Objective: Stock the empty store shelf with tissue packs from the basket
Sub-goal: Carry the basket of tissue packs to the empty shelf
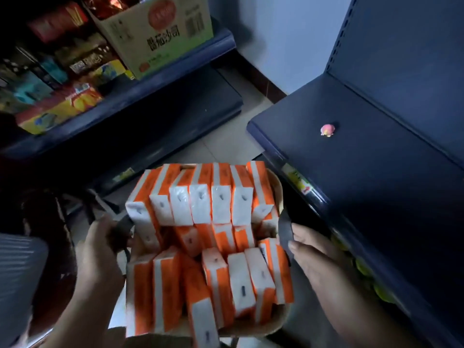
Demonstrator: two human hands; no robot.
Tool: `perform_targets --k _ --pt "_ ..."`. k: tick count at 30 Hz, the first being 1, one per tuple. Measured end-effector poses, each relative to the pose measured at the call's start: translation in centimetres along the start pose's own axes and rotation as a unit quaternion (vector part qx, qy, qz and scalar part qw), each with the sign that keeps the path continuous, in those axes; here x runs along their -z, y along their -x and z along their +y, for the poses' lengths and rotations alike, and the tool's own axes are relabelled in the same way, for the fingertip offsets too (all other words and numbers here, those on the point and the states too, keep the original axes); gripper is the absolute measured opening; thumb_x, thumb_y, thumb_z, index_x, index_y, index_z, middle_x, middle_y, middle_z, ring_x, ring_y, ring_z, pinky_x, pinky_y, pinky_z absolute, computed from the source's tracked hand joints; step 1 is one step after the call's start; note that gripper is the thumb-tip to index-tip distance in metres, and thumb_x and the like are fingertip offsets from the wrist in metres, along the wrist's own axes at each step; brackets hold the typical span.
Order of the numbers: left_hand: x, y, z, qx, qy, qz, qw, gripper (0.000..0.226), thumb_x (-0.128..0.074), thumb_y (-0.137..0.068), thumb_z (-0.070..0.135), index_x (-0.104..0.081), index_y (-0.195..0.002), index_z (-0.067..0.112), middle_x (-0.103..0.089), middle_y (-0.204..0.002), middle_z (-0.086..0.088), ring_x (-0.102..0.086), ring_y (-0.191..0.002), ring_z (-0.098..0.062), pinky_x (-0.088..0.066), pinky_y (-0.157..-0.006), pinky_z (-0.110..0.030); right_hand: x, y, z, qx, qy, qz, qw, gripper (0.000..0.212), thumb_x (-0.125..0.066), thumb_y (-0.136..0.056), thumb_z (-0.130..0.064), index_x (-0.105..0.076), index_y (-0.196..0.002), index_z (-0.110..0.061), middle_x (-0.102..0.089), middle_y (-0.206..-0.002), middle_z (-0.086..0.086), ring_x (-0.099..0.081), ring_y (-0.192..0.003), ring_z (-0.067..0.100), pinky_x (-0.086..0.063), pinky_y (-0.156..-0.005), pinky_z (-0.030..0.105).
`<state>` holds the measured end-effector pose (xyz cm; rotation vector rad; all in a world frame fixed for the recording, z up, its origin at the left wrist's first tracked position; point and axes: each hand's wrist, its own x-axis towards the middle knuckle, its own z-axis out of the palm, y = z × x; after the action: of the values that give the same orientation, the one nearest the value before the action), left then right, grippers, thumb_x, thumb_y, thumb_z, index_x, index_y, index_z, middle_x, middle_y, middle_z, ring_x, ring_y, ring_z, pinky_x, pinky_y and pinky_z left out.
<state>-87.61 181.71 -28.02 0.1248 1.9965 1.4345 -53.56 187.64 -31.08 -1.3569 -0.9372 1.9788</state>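
A tan basket hangs between my hands, packed with several orange-and-white tissue packs standing on end in two rows. My left hand grips the dark handle strap on the basket's left side. My right hand grips the dark strap on its right side. The dark blue shelf to the right of the basket carries no tissue packs; only a small pink object lies on it.
A stocked shelf at upper left holds colourful boxes and a cardboard carton. Tiled floor runs between the two shelves to a white wall. Yellow-green goods sit on the level below the blue shelf.
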Motion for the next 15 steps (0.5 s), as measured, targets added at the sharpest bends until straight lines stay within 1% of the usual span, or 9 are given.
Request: perform_targets --k 2,4,5,7,9,10,12,13,15 --pt "-0.5 -1.4 -1.7 0.008 0.006 0.014 1.000 0.033 -0.060 -0.078 0.050 -0.069 -0.071 0.019 -0.062 -0.073 -0.007 -0.051 -0.055 -0.019 -0.037 -0.062 -0.035 0.7 -2.2 2.0 -0.002 0.000 0.013 1.000 0.037 -0.082 -0.074 -0.035 -0.077 -0.110 -0.041 -0.073 -0.125 -0.012 -0.066 -0.119 0.000 -0.049 -0.098 0.026" --pt "-1.4 -2.8 -2.5 -0.006 -0.025 0.020 0.999 0.033 -0.055 -0.088 0.044 -0.065 -0.076 0.015 -0.062 -0.077 -0.011 -0.051 -0.054 -0.019 -0.039 -0.065 -0.036 0.8 -3.7 2.6 0.005 0.011 -0.005 1.000 0.042 -0.078 -0.079 -0.036 -0.074 -0.121 -0.033 -0.072 -0.130 -0.003 -0.065 -0.126 0.013 -0.049 -0.102 0.034" --pt "-1.9 -3.5 -2.8 -0.020 -0.053 0.018 0.998 0.032 -0.054 -0.092 0.040 -0.064 -0.077 0.013 -0.064 -0.074 -0.010 -0.053 -0.055 -0.021 -0.042 -0.070 -0.038 0.8 -4.4 2.9 0.009 0.018 -0.015 1.000 0.036 -0.073 -0.081 -0.032 -0.077 -0.118 -0.035 -0.074 -0.125 -0.003 -0.067 -0.122 0.013 -0.052 -0.098 0.032" --pt "-2.6 -4.9 -3.2 -0.032 -0.106 0.001 0.994 0.035 -0.055 -0.095 0.041 -0.067 -0.078 0.013 -0.069 -0.067 -0.006 -0.060 -0.064 -0.027 -0.046 -0.083 -0.045 0.2 -5.5 2.9 0.019 0.034 0.004 0.999 0.032 -0.063 -0.081 -0.030 -0.079 -0.103 -0.047 -0.078 -0.113 -0.011 -0.071 -0.110 0.004 -0.052 -0.090 0.027" --pt "-3.2 -6.1 -3.8 -0.025 -0.148 -0.022 0.988 0.038 -0.057 -0.094 0.046 -0.070 -0.084 0.011 -0.074 -0.077 -0.011 -0.067 -0.081 -0.034 -0.049 -0.096 -0.053 -0.3 -6.5 3.7 0.026 0.037 0.014 0.999 0.031 -0.059 -0.087 -0.029 -0.078 -0.100 -0.050 -0.078 -0.109 -0.013 -0.071 -0.105 -0.001 -0.047 -0.093 0.031" --pt "-3.6 -6.6 -4.1 -0.013 -0.174 -0.035 0.984 0.039 -0.059 -0.095 0.046 -0.071 -0.087 0.010 -0.074 -0.082 -0.016 -0.069 -0.087 -0.038 -0.050 -0.099 -0.056 -0.4 -7.0 4.4 0.029 0.034 0.021 0.999 0.032 -0.057 -0.094 -0.023 -0.079 -0.097 -0.047 -0.079 -0.104 -0.013 -0.071 -0.100 -0.003 -0.045 -0.091 0.031" --pt "-4.5 -7.4 -4.6 0.015 -0.221 -0.046 0.974 0.038 -0.061 -0.097 0.044 -0.071 -0.089 0.008 -0.074 -0.083 -0.020 -0.070 -0.088 -0.039 -0.053 -0.095 -0.055 -1.1 -8.1 5.4 0.019 0.005 0.060 0.998 0.038 -0.050 -0.102 -0.013 -0.080 -0.089 -0.031 -0.079 -0.085 -0.016 -0.072 -0.080 -0.009 -0.044 -0.080 0.024" --pt "-4.7 -7.9 -4.9 0.028 -0.240 -0.042 0.970 0.037 -0.063 -0.097 0.043 -0.071 -0.089 0.008 -0.074 -0.082 -0.019 -0.070 -0.086 -0.038 -0.054 -0.093 -0.053 -0.8 -8.9 6.5 0.008 -0.021 0.078 0.997 0.033 -0.049 -0.103 -0.011 -0.076 -0.091 -0.025 -0.078 -0.078 -0.017 -0.071 -0.073 -0.010 -0.043 -0.076 0.023" --pt "-4.7 -9.2 -5.5 0.051 -0.275 -0.029 0.960 0.034 -0.064 -0.097 0.042 -0.070 -0.090 0.009 -0.074 -0.084 -0.019 -0.070 -0.087 -0.037 -0.055 -0.089 -0.051 -1.9 -10.4 7.1 -0.005 -0.037 0.099 0.994 0.019 -0.052 -0.102 -0.014 -0.068 -0.100 -0.024 -0.078 -0.078 -0.015 -0.072 -0.073 -0.006 -0.044 -0.074 0.022"
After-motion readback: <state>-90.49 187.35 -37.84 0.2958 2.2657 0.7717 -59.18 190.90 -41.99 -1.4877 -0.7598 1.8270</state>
